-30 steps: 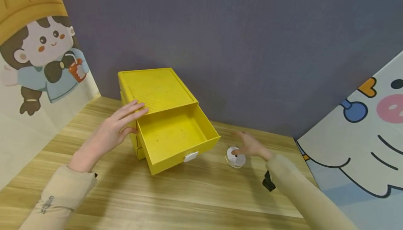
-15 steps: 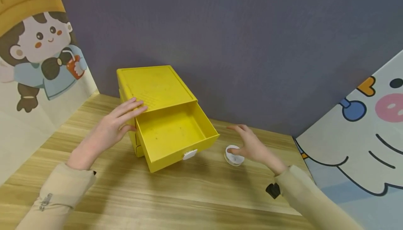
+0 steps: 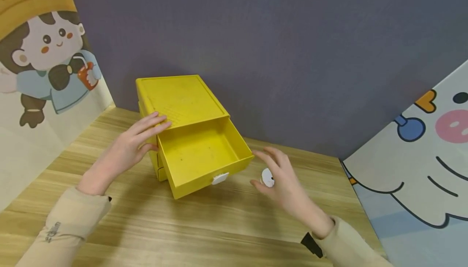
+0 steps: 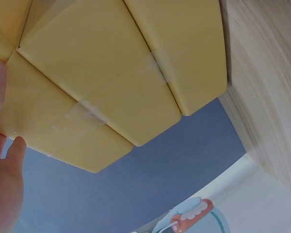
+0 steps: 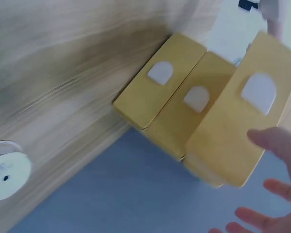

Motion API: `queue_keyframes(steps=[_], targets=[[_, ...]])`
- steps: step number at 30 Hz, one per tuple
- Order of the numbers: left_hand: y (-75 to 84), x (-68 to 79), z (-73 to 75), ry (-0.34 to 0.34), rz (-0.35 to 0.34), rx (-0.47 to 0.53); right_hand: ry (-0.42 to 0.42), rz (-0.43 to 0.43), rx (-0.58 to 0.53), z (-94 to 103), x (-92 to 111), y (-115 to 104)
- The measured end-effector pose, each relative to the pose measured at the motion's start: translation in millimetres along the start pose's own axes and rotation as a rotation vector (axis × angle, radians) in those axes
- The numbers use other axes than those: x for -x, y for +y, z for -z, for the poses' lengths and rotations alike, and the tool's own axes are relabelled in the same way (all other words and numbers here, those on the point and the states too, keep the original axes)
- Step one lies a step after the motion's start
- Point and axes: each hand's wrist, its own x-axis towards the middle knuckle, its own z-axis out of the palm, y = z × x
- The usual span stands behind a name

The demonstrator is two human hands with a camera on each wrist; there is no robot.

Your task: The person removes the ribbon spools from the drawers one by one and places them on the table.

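Note:
A yellow drawer cabinet (image 3: 179, 96) stands on the wooden table, its top drawer (image 3: 199, 185) pulled out with only a few small specks inside. My left hand (image 3: 128, 149) rests at the cabinet's upper left edge, fingers extended over the top and thumb by the side. My right hand (image 3: 287, 187) holds nothing; its fingers are spread and bent a little, fingertips right at the drawer's front right corner. Behind that hand, a white round spool (image 3: 267, 177) lies partly hidden on the table. The right wrist view shows the spool (image 5: 9, 174) with a dark centre hole.
Two closed drawers with white handles (image 5: 160, 73) sit below the pulled-out one. A dark grey-blue panel (image 3: 278, 55) rises behind the table (image 3: 204, 234). Cartoon-printed walls flank it on the left (image 3: 22, 153) and right (image 3: 413, 169).
My right hand has moved from over the spool leftward and nearer to me, up to the drawer's corner. The spool stays on the table. My left hand keeps its place on the cabinet.

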Motion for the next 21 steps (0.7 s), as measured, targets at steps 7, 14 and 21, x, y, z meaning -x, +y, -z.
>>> queue_keyframes(steps=[7,14,21], targets=[[0.9,-0.9,0.8,-0.009,0.009,0.003,0.104,0.182,0.077,-10.5,5,-24],[0.6,-0.6,1.4,-0.012,0.01,-0.006,0.23,0.353,0.151,-30.8,6,-40],[0.6,-1.6,0.0,-0.002,0.003,-0.015,0.276,0.43,0.211,-55.9,8,-51]])
